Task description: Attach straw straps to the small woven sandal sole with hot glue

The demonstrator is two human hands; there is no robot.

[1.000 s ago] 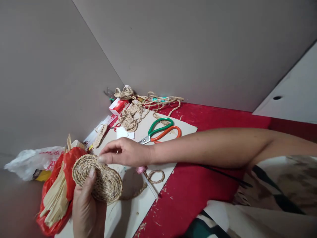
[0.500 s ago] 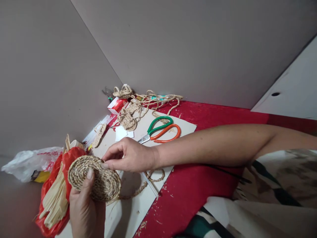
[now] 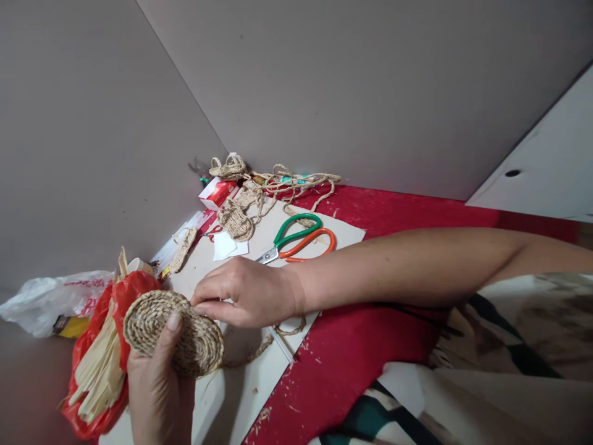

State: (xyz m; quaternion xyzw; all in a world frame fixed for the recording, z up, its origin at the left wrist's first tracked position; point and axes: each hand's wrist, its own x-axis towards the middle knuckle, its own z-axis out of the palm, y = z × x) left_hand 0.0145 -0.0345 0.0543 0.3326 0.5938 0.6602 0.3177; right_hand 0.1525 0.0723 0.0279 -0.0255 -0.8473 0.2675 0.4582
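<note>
- Left hand (image 3: pixel 160 386) grips a sole-shaped braided-straw coil (image 3: pixel 200 346), thumb on top.
- Right hand (image 3: pixel 243 290) works at its edge; grasp unclear.
- Scissors (image 3: pixel 273 252) lie beyond on white board (image 3: pixel 217 408).

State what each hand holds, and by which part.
The left hand holds the coiled straw piece by its near edge, thumb on top. The right hand is at the far edge; whether it grips anything cannot be told.

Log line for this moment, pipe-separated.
left hand: holds woven piece | right hand: at its edge, grip unclear | around: scissors on board, red bag
</note>
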